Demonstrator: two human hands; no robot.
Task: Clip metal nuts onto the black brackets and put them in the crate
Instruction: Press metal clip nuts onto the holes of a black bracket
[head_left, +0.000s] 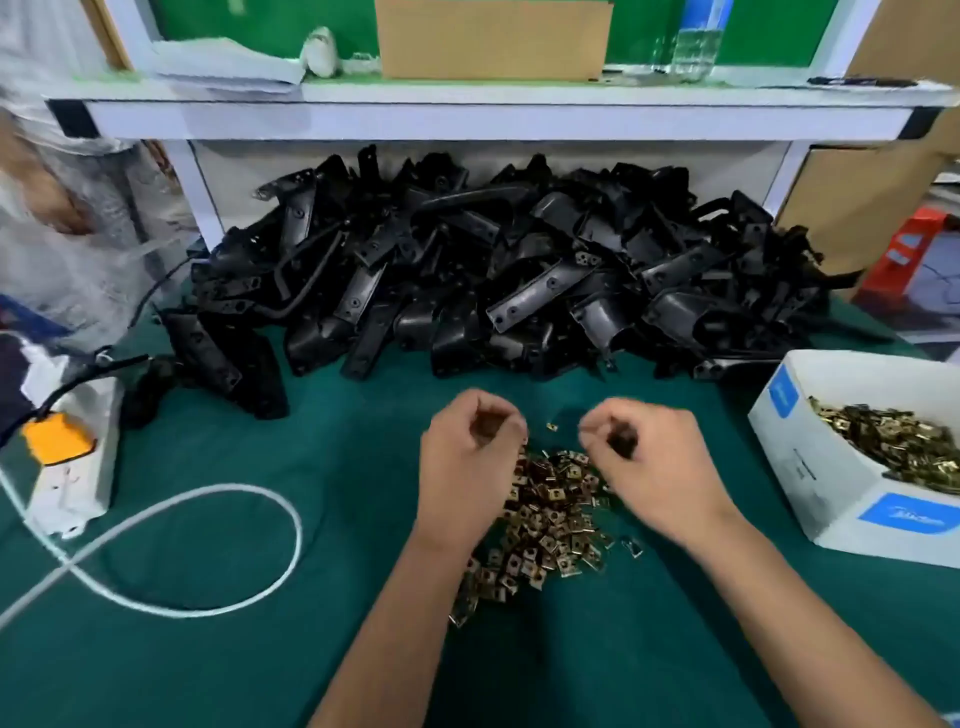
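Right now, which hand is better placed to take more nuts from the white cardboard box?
Probably the right hand: the white cardboard box of brass nuts stands on its side of the green mat, and the left hand would have to cross over.

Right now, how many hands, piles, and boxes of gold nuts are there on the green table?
Bare hands: 2, left and right
Heap of black plastic brackets: 1
Loose pile of gold metal nuts: 1
White cardboard box of gold nuts: 1
Total: 5

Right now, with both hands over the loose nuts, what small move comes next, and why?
Probably the left hand reaches forward to the bracket pile: both hands, the right hand included, hover curled over the loose metal nuts, neither holding a bracket.
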